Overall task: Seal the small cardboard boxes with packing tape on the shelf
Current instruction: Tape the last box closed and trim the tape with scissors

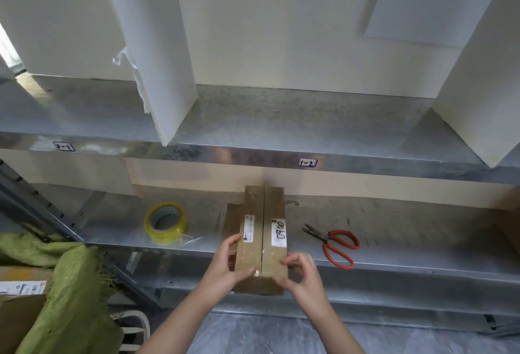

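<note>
Fingers of the left hand and right hand pinched the box end, tape to their left, scissors right.

Metal shelf is carrying three things. Cardboard box is lying between left hand and right hand, tape roll is sitting left of left hand, and scissors are lying right of right hand.

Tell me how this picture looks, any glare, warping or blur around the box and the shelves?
Head view: wide-angle warping makes the white dividers lean outward and the upper shelf edge slope; glare patches sit on that edge at left; the back of the lower shelf lies in shadow; the box is fairly sharp, its handwritten digits legible, its fine label print blurred.
</note>
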Tool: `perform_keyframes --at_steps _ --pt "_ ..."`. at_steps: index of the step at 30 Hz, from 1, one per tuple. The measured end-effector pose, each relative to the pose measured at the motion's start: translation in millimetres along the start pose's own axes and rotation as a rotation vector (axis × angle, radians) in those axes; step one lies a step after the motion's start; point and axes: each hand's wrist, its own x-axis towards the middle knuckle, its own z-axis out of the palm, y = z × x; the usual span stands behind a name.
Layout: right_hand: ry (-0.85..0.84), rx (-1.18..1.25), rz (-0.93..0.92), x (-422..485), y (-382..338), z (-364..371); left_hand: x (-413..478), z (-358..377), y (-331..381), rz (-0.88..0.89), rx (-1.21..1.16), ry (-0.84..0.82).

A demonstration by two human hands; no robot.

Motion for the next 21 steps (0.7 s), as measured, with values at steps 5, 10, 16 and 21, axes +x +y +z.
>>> perform_keyframes --at_steps 5,10,16,21 --pt "-0.008 -0.002 0.24 19 6 12 19 5 -9 -0.113 0.04 0.061" --pt "0.079 0.126 0.25 42 -17 14 45 6 9 -0.173 -0.042 0.085" --pt "-0.02 0.193 0.146 43 -58 -1 41 -9 46 -0.018 0.049 0.154" --pt "0.083 0.092 -0.015 43 -98 -9 23 -13 90 0.149 -0.111 0.131"
